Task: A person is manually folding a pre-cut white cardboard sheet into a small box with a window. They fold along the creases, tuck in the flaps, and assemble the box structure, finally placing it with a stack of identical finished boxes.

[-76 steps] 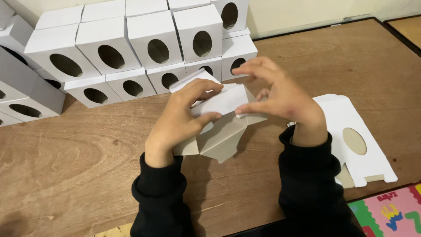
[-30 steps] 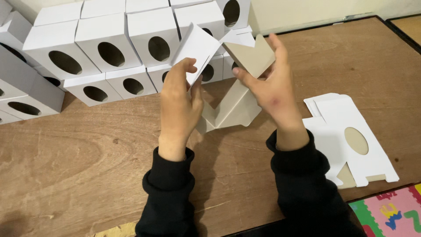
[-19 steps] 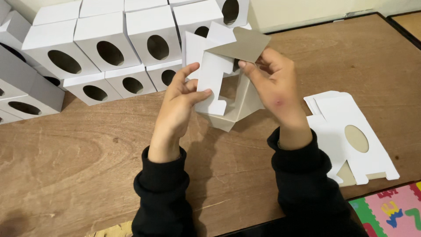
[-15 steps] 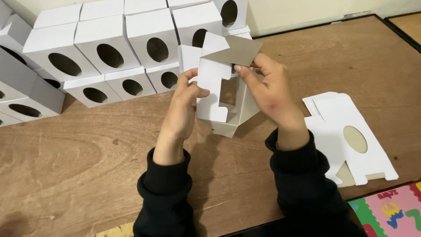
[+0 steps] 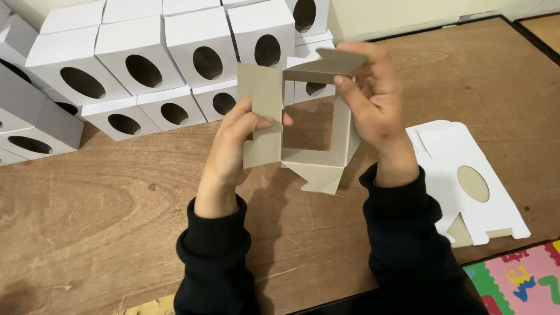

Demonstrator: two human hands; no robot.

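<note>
While 0.5 s ago half-folded, carton blank (image 5: 303, 128) now squared open, left hand (image 5: 233, 146) & right hand (image 5: 373, 99) grips pinching opp. panels.

folded boxes (image 5: 146, 70) behind — flat blanks (image 5: 466, 175) right
</note>
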